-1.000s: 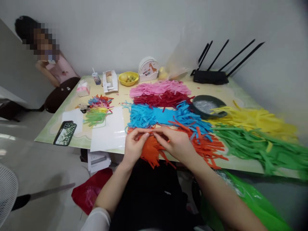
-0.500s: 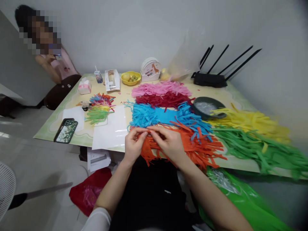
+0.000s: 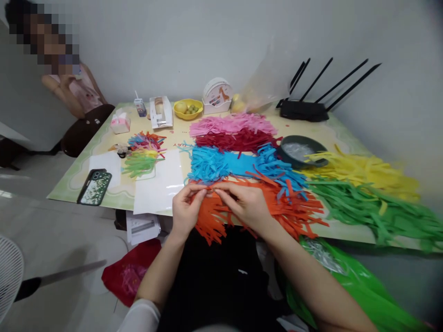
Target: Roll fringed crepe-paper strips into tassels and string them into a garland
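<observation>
My left hand and my right hand meet at the table's front edge over a pile of orange paper strips. Both hands pinch orange strips between thumb and fingers, fingertips almost touching. Some orange strips hang over the table edge below my hands. Behind them lie blue strips, dark red strips and pink strips.
Green strips and yellow strips spread at the right, by a dark bowl. At the left are white sheets, a small mixed bundle and a phone. A router stands at the back. A seated person is far left.
My hands have stayed at the orange pile and shifted slightly left, fingers working the strips. The view has tilted a little.
</observation>
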Available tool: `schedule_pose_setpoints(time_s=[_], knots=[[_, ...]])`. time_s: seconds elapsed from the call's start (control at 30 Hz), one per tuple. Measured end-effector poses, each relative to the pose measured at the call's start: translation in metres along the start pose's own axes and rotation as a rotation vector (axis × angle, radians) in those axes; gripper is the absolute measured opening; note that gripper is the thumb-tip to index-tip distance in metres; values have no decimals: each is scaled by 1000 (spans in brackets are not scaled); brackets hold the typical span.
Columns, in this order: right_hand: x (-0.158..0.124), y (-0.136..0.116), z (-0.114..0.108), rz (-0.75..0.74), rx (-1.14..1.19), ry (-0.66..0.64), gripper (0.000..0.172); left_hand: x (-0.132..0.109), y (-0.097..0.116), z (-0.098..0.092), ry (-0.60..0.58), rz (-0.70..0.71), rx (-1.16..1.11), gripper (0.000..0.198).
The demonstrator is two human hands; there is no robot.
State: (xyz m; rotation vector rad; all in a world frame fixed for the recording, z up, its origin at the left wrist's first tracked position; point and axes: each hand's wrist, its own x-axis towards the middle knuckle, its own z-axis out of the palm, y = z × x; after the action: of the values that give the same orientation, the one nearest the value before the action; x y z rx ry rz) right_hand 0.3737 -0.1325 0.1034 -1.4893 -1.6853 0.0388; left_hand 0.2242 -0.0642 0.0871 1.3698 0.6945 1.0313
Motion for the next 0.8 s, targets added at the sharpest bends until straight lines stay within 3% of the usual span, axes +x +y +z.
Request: schedule_pose_setpoints(time_s=[0.1, 0.3, 0.57, 0.8], knots=[[2, -3, -3, -5, 47, -25, 18, -2, 8, -4, 15, 127, 207, 13], [6, -7, -9, 8, 68, -128, 19, -3, 18, -10, -82, 281, 456, 12], [13, 0, -17, 6, 69, -243, 18, 11, 25, -24, -374, 177, 455, 14], [12, 1, -17, -12, 139, -261, 16, 11, 25, -24, -383, 187, 503, 12]])
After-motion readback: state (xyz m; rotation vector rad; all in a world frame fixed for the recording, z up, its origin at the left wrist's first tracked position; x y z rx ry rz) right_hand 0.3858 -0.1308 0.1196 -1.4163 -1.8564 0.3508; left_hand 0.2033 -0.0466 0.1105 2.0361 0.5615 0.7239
